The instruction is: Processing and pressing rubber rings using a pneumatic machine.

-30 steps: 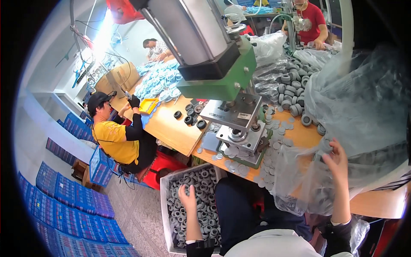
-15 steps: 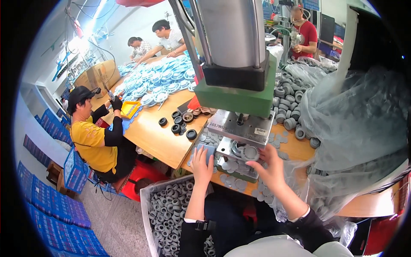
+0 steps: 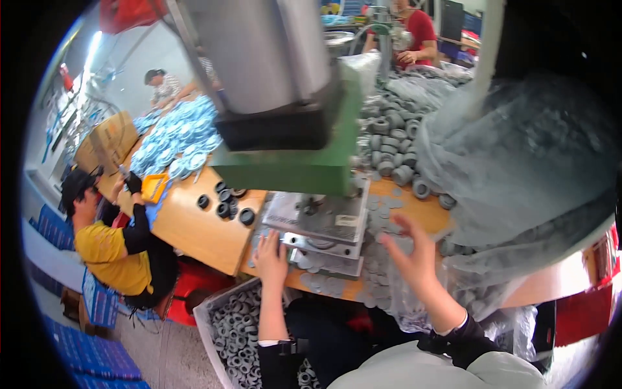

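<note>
In front of me stands a press with a grey cylinder (image 3: 269, 58) and a green block (image 3: 291, 170). Beneath it an upper metal plate (image 3: 317, 215) lies close over a lower metal block (image 3: 324, 245). My left hand (image 3: 271, 259) is at the left end of the lower block, fingers stretched out; I cannot tell whether they press on it. Off to the right, my right hand (image 3: 418, 259) hovers above the table with thumb and fingers apart and nothing between them. Flat grey discs (image 3: 321, 284) lie around the press base.
A crate of grey rings (image 3: 236, 337) stands at lower left. Black rings (image 3: 223, 202) lie on the table (image 3: 188, 223). Grey rings (image 3: 395, 139) and a clear plastic bag (image 3: 512, 162) fill the right side. A co-worker in yellow (image 3: 103, 246) sits left; another in red (image 3: 421, 35) stands behind.
The round grey part at the front of the lower block is out of sight. My right hand has moved away from the press to the right. The whole view has shifted.
</note>
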Tool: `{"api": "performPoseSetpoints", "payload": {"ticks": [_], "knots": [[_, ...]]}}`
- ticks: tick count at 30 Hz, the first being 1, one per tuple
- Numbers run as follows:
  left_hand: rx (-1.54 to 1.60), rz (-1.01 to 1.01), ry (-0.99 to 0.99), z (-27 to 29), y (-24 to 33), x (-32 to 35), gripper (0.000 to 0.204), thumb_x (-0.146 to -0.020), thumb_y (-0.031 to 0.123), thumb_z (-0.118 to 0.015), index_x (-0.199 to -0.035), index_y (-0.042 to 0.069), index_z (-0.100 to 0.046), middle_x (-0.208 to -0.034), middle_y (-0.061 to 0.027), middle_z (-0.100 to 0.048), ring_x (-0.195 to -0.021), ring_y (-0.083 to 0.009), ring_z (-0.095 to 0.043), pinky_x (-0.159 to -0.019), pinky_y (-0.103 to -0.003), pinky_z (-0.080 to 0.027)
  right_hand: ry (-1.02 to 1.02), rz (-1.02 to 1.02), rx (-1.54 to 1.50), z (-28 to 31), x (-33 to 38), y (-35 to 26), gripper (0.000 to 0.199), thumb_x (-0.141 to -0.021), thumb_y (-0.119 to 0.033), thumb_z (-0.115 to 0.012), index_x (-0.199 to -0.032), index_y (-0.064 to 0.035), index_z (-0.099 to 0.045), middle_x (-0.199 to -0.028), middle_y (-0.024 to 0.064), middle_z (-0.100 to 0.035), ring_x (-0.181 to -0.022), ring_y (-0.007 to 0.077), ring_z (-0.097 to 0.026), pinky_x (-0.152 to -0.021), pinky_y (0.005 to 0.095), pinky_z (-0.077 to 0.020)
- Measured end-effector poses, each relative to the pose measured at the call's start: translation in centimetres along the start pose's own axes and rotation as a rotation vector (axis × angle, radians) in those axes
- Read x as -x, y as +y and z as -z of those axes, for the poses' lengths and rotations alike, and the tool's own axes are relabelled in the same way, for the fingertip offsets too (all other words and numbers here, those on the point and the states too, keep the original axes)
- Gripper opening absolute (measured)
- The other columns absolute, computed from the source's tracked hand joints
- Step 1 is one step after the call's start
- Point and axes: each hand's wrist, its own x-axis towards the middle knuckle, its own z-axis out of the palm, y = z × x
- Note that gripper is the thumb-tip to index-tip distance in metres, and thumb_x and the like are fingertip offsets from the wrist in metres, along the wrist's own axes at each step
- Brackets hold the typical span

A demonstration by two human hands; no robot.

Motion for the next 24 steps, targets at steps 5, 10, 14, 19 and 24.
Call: {"api": "performPoseSetpoints", "payload": {"ticks": [5,10,14,19,24], "knots": [[0.115,0.056,-0.074,-0.1,2.1,-0.9,0.039,-0.09,0.02,-0.049,-0.125,0.005,-0.051,-0.134,-0.0113,-0.048,-0.13,-0.0315,-0.035,-0.104,-0.052,-0.022,-0.087,-0.296,0.864,4.1,-5.7,12.8,0.05,-0.077,-0.019,-0.067,-0.121,-0.0034,-0.048,-0.125,0.017,-0.048,-0.111,0.0369,-0.049,-0.09,0.0443,-0.0432],[0.791,-0.04,0.413,0.1,5.3,0.8,0.043,-0.089,0.015,-0.048,-0.127,-0.006,-0.044,-0.128,-0.0185,-0.047,-0.12,-0.0307,-0.044,-0.103,-0.039,-0.029,-0.166,-0.437,0.704,0.9,-8.6,15.0,0.053,-0.075,-0.015,-0.067,-0.123,-0.0047,-0.047,-0.123,0.0182,-0.051,-0.109,0.0356,-0.05,-0.092,0.0426,-0.0424],[0.764,-0.369,0.487,3.4,14.4,0.8,0.048,-0.082,0.008,-0.057,-0.126,-0.006,-0.043,-0.123,-0.0173,-0.05,-0.115,-0.0246,-0.046,-0.101,-0.035,-0.03,0.151,-0.225,0.778,1.3,-9.7,20.8,0.049,-0.075,-0.015,-0.067,-0.119,-0.0048,-0.049,-0.118,0.0162,-0.054,-0.11,0.0342,-0.051,-0.091,0.0426,-0.0437],[0.884,-0.026,0.343,5.1,16.6,-1.6,0.041,-0.063,0.006,-0.076,-0.1,-0.005,-0.06,-0.091,-0.0095,-0.066,-0.085,-0.018,-0.062,-0.078,-0.033,-0.047,-0.007,-0.271,0.546,1.2,-9.1,15.3,0.035,-0.073,-0.009,-0.067,-0.106,-0.0059,-0.057,-0.108,0.0113,-0.059,-0.1,0.0272,-0.056,-0.083,0.037,-0.0459],[0.874,-0.035,0.371,4.3,17.1,-2.0,0.036,-0.06,0.012,-0.078,-0.091,0.0,-0.065,-0.086,-0.0128,-0.066,-0.08,-0.0296,-0.063,-0.075,-0.036,-0.048,-0.19,-0.394,-0.442,2.6,-4.6,9.0,0.026,-0.072,-0.004,-0.068,-0.097,-0.0037,-0.062,-0.101,0.0064,-0.058,-0.092,0.0169,-0.058,-0.077,0.029,-0.0447]]}}
